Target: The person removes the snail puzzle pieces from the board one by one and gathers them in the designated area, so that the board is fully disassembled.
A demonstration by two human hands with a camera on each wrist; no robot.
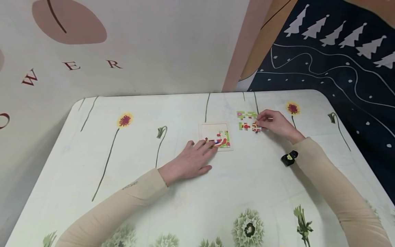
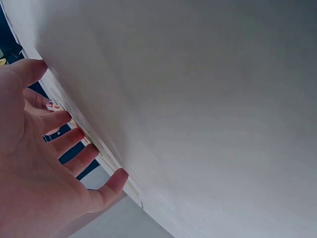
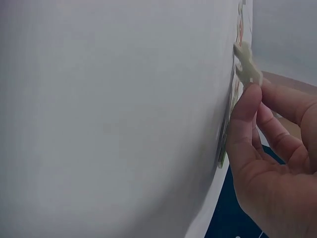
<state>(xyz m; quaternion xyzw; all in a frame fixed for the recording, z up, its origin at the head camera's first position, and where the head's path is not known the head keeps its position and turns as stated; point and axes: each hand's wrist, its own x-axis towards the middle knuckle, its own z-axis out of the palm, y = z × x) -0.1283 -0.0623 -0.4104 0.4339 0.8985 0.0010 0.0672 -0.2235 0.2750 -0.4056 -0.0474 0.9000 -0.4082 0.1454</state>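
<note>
While fingers (image 3: 245,105) pinch a puzzle piece (image 3: 249,67), only right wrist shows it pale.

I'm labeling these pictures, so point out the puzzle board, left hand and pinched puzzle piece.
Puzzle board (image 1: 211,130), head view, bare upper area.
Left hand (image 1: 189,163), head view, back of the hand.
Pinched puzzle piece (image 3: 249,68), right wrist view, pale surface.

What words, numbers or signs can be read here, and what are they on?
"O W E R": dark red letters on the wall; the O is cut off at the picture's edge.
Left sleeve: dark lettering, too small and blurred to read.
Puzzle pieces: no readable text.
</note>
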